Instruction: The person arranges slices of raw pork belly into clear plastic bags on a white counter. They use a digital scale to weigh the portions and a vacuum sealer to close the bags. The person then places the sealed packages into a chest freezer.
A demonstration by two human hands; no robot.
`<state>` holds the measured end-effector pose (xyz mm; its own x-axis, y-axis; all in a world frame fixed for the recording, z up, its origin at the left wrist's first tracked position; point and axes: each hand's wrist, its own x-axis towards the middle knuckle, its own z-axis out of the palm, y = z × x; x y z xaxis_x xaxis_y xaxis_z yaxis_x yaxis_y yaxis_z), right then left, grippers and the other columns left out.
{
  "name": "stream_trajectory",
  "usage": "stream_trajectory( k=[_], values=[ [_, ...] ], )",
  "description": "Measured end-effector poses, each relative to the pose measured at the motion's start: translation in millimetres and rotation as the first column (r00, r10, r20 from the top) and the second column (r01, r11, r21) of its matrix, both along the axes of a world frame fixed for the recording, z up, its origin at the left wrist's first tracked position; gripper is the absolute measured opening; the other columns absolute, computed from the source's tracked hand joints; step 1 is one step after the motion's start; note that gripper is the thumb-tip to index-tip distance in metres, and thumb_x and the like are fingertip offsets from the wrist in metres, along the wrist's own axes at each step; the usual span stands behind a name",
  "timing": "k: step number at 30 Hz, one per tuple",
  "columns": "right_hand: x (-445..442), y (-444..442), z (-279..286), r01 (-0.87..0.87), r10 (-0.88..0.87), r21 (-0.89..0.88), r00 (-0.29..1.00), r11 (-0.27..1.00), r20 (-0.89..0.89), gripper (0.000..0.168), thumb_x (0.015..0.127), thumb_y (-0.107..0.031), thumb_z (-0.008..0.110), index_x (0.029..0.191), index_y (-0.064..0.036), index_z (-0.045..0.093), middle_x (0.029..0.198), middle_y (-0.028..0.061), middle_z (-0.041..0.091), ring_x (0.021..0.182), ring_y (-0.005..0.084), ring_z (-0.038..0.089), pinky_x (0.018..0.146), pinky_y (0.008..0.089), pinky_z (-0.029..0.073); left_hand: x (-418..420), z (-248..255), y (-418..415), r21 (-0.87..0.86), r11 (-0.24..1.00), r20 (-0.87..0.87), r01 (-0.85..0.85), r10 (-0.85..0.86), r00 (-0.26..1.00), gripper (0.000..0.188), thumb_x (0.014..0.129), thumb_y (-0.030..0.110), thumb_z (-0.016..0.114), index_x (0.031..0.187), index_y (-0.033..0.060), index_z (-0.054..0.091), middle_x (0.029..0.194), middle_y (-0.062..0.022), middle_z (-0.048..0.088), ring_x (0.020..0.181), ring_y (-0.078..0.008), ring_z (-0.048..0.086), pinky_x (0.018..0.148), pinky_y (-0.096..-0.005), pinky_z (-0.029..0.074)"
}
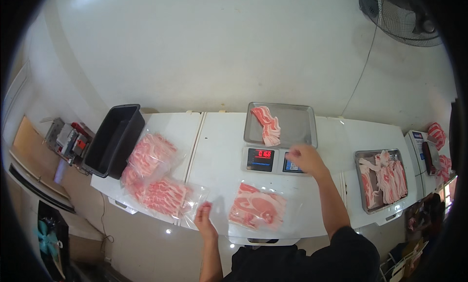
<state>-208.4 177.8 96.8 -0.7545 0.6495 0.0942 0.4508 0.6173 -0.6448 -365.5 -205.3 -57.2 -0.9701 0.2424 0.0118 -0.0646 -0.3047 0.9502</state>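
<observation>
My right hand is over the keypad of a digital scale, its fingers curled and blurred. On the scale sits a metal tray bearing a few strips of sliced raw meat; the red display is lit. My left hand is at the front edge of the white worktop, by the open end of a clear plastic bag; whether it touches the bag is unclear. Several bags of sliced meat overlap on the left. Another bag of meat slices lies flat in front of the scale.
A black plastic bin stands tilted in view at the back left. A metal tray of meat strips lies on the right, with a boxy white device beyond it. A fan is at the upper right.
</observation>
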Motion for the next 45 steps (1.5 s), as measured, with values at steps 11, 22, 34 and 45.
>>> stream_trajectory(
  k=[11, 22, 34, 45],
  values=[
    [-224, 165, -43, 0.216, -0.265, 0.264, 0.95, 0.94, 0.166, 0.052, 0.067, -0.039, 0.091, 0.1, -0.003, 0.075, 0.1, 0.0199, 0.076, 0.096, 0.036, 0.073, 0.084, 0.0444, 0.057, 45, 2, 7, 0.1, 0.877, 0.116, 0.47, -0.479, 0.87, 0.015, 0.101, 0.003, 0.066, 0.111, -0.0042, 0.074, 0.101, -0.0075, 0.074, 0.098, -0.0136, 0.068, 0.091, -0.0265, 0.051],
    [-229, 193, -47, 0.132, -0.117, -0.119, 0.986, 0.984, 0.122, 0.04, 0.07, -0.028, 0.092, 0.092, -0.001, 0.073, 0.075, 0.007, 0.069, 0.066, 0.0171, 0.065, 0.061, 0.0351, 0.053, 12, -15, -22, 0.027, 0.938, 0.187, 0.346, -0.345, 0.92, 0.014, 0.1, 0.005, 0.067, 0.107, -0.0043, 0.074, 0.097, -0.0089, 0.074, 0.091, -0.0159, 0.069, 0.088, -0.0294, 0.054],
    [-137, 125, 38, -0.296, 0.196, -0.097, 0.81, 0.95, -0.552, 0.02, 0.085, -0.005, 0.083, 0.094, -0.004, 0.065, 0.082, -0.0011, 0.066, 0.077, 0.0068, 0.062, 0.07, 0.0253, 0.052, 47, 46, 33, -0.051, 0.925, -0.08, 0.377, -0.38, 0.922, 0.015, 0.1, 0.007, 0.067, 0.108, -0.005, 0.073, 0.101, -0.0076, 0.074, 0.096, -0.0147, 0.067, 0.092, -0.0294, 0.052],
    [-23, 44, 146, -0.533, 0.351, -0.099, 0.674, 0.84, -0.65, 0.03, 0.085, -0.003, 0.079, 0.113, -0.003, 0.067, 0.092, 0.0018, 0.071, 0.085, 0.009, 0.067, 0.078, 0.0273, 0.055, 38, 257, 206, -0.287, 0.92, -0.708, 0.268, -0.392, 0.588, 0.074, 0.089, 0.015, 0.079, 0.152, -0.0011, 0.045, 0.138, -0.0205, 0.063, 0.126, -0.0264, 0.062, 0.112, -0.041, 0.044]
  ],
)
